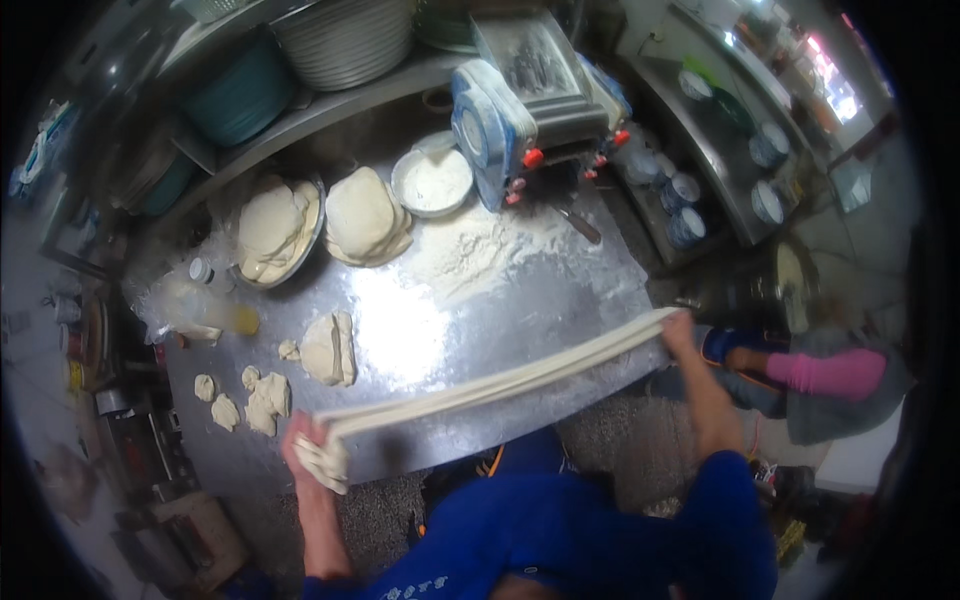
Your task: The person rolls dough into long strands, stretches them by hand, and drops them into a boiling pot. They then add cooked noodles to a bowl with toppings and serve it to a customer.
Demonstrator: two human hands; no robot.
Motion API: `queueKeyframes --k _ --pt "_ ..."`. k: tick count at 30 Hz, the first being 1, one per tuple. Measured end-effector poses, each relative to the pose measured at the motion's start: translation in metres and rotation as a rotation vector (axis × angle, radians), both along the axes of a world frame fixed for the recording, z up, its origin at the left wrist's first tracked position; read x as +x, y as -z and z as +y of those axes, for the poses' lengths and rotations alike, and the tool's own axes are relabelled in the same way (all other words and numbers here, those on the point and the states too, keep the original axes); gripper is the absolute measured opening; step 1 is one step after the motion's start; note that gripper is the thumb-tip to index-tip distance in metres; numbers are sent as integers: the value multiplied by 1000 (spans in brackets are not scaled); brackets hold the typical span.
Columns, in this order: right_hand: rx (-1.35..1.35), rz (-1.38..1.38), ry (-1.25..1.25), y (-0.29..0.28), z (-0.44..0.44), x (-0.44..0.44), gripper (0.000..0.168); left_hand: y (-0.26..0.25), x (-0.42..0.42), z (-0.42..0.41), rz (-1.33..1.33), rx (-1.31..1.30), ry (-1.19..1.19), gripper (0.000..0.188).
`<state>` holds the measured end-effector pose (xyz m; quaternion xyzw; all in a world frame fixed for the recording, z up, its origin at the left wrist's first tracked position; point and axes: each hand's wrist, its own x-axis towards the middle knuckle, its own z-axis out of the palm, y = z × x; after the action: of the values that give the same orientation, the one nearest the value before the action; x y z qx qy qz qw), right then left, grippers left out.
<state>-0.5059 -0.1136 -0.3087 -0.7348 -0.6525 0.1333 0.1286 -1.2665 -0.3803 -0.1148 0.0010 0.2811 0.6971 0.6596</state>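
A long rope of dough strands (495,382) stretches between my two hands along the near edge of the steel table (480,322). My left hand (304,442) grips one end, with a bunched tail of dough hanging from it. Far to the right, my right hand (677,330) holds the other end just past the table's corner. Beyond my left hand lie a folded dough piece (328,350), a torn dough lump (267,403) and several small scraps. Whether the rope touches the tabletop cannot be told.
Dough slabs fill a metal bowl (274,225); another dough stack (364,214) sits beside it. A flour bowl (433,182), scattered flour (472,251), a knife (581,225) and a dough roller machine (536,112) stand at the back. A person in a pink sleeve (825,373) is at the right.
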Motion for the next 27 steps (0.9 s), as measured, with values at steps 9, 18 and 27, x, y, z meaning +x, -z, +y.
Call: queueKeyframes --k 9,18,27 --pt "-400 -723 -436 -53 137 -163 27 148 2 27 107 -665 202 30" --pt "-451 -774 -542 -73 132 -228 50 172 -7 -5 -55 -689 93 33" --pt "-624 -903 -693 -55 126 -272 45 182 -34 -64 -43 -547 10 41"
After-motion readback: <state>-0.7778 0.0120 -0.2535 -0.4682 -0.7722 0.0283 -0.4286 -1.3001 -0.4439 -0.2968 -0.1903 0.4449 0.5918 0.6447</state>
